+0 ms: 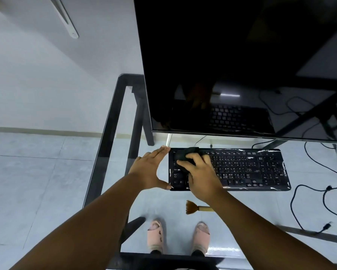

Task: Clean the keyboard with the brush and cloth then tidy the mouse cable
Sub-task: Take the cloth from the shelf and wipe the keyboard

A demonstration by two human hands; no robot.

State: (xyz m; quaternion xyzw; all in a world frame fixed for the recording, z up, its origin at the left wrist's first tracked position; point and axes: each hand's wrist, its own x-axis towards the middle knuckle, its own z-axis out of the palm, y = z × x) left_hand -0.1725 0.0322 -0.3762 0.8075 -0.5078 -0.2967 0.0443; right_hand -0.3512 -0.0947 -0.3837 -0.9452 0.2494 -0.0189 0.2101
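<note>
A black keyboard point(247, 168) lies on the glass desk under the monitor. My right hand point(200, 176) presses a dark cloth point(185, 154) onto the keyboard's left part. Spread flat with fingers apart, my left hand point(150, 170) rests against the keyboard's left edge, thumb at the front corner and fingertips at the back corner. A brush point(195, 207) with brown bristles and a pale handle lies on the glass in front of the keyboard, partly hidden by my right forearm. A black cable point(308, 201) loops at the right of the keyboard; the mouse is out of sight.
A large dark monitor point(241, 65) stands just behind the keyboard. The glass desk has a black frame point(107, 137) along its left edge. Through the glass I see the tiled floor, my feet in pink sandals point(156, 236), and a chair base.
</note>
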